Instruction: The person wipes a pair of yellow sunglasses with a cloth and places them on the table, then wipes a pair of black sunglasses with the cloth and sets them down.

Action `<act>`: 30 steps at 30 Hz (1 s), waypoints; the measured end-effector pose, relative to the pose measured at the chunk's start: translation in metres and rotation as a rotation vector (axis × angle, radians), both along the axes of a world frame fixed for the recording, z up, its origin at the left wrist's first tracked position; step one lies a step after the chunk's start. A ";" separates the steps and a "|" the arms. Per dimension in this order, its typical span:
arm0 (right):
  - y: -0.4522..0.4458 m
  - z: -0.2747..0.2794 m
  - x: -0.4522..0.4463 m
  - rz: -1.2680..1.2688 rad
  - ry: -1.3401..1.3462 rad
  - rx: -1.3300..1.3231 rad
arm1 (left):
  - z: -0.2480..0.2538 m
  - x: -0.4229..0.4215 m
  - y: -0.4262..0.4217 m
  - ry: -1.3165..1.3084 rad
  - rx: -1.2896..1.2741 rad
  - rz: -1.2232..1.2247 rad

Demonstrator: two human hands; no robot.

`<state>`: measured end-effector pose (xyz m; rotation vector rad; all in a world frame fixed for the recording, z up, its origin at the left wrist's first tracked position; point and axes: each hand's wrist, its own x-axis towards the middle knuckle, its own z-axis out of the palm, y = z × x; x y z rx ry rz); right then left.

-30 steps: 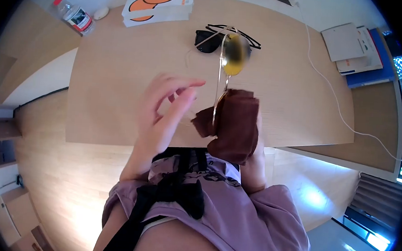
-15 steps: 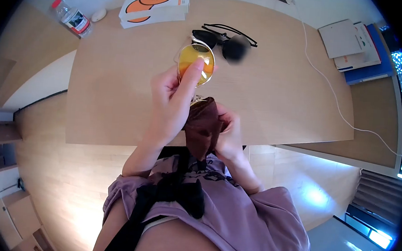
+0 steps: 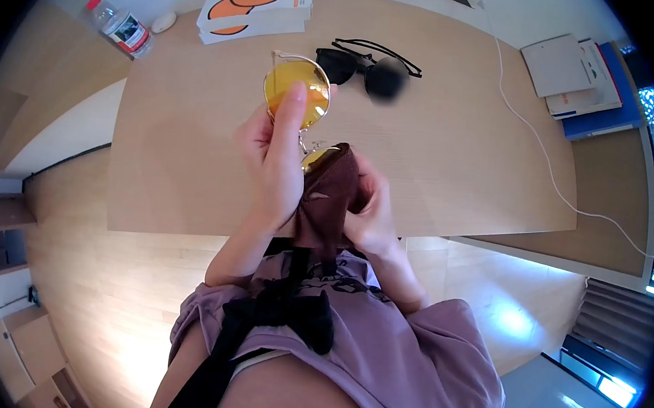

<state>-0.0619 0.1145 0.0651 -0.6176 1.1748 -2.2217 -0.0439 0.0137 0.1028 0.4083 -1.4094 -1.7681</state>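
Note:
Yellow-tinted sunglasses (image 3: 314, 89) with a thin metal frame are held up over the near part of the desk. My left hand (image 3: 277, 151) pinches one lens, thumb on its face and fingers behind. The other lens is partly wrapped in a dark brown cloth (image 3: 327, 204), with a yellow strip of it showing at the cloth's top. My right hand (image 3: 371, 207) is closed on the cloth around that lens; some of its fingers are hidden behind the fabric. Beyond my hands, a pair of black sunglasses (image 3: 340, 67) lies on the desk, its right lens blurred.
On the wooden desk (image 3: 458, 168) stand white boxes with orange prints (image 3: 257, 9) at the back left. A bottle with a red cap (image 3: 123, 29) is by the left edge. A white cable (image 3: 533, 135) crosses the right side, near papers and a blue folder (image 3: 602, 121).
The yellow sunglasses have shifted left and tilted, with my left hand. More of the lens by the cloth shows, and the cloth in my right hand has changed its folds.

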 end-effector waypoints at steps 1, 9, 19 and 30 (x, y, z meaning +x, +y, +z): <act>0.000 0.004 0.002 -0.029 -0.030 0.062 | 0.001 0.001 0.000 0.000 0.000 0.000; 0.007 -0.017 -0.008 -0.124 0.035 0.060 | -0.007 0.002 0.013 0.036 -0.027 -0.037; 0.007 -0.006 -0.004 -0.098 0.171 0.201 | -0.005 -0.003 0.007 0.031 0.048 0.012; 0.013 -0.023 -0.002 -0.381 -0.174 0.117 | -0.021 -0.001 0.013 0.099 0.016 0.004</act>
